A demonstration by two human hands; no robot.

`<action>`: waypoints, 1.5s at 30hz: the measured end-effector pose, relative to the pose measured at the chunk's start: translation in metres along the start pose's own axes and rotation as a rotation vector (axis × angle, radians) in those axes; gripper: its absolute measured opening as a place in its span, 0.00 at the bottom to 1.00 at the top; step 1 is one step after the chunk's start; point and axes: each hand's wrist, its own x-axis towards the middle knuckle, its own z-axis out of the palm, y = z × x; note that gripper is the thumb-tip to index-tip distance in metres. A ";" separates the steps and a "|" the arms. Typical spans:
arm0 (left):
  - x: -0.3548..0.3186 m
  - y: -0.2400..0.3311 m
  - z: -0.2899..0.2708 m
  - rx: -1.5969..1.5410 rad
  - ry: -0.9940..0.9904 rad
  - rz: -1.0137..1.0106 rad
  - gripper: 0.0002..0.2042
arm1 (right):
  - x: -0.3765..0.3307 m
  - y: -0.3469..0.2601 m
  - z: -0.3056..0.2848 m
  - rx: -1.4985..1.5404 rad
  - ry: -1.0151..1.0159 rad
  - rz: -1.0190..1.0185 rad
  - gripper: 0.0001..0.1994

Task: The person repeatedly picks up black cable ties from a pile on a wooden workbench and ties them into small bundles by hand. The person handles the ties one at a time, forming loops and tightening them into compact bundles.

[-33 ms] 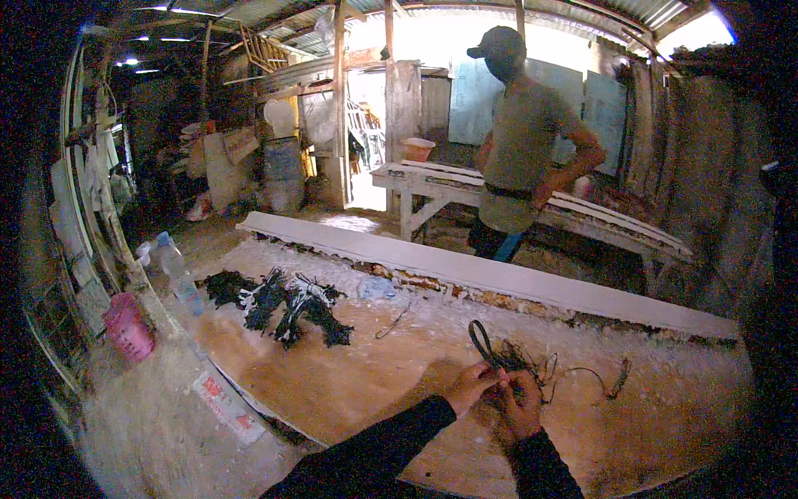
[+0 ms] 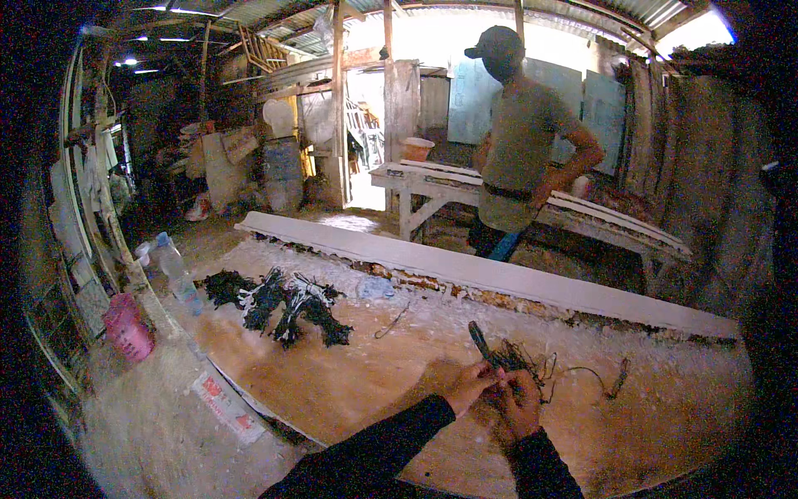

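Note:
Close together over the wooden board (image 2: 349,382), my left hand (image 2: 470,387) and my right hand (image 2: 521,402) pinch a thin dark strip (image 2: 479,339). It is bent back on itself and sticks up beyond my fingertips as a narrow loop. The pinched ends are hidden between the fingers. Just past my right hand lies a tangle of thin dark strands (image 2: 517,359), with a loose curved strand (image 2: 617,381) to its right. Several dark bundles (image 2: 287,303), some with white bits, lie at the board's left.
A long white plank (image 2: 465,266) runs along the board's far side. Beyond it, a person (image 2: 524,133) stands beside a white bench (image 2: 428,179) with an orange pot (image 2: 417,149). To the left are a clear bottle (image 2: 174,270) and a pink bag (image 2: 128,328).
The dark strip's round loop has narrowed, its sides now lying nearly together. Both hands stay in almost the same place.

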 end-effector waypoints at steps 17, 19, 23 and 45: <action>-0.007 0.033 0.000 -0.075 -0.149 -0.065 0.08 | 0.001 0.019 0.008 0.251 0.035 0.124 0.06; -0.003 0.027 -0.001 -0.054 -0.132 0.000 0.07 | 0.001 0.017 0.008 0.278 0.034 0.142 0.06; -0.002 0.018 -0.003 0.009 -0.109 0.071 0.07 | 0.001 0.014 0.006 0.233 0.031 0.103 0.06; 0.002 0.021 -0.012 -0.053 -0.178 -0.024 0.08 | 0.006 0.024 0.000 0.990 -0.170 0.688 0.04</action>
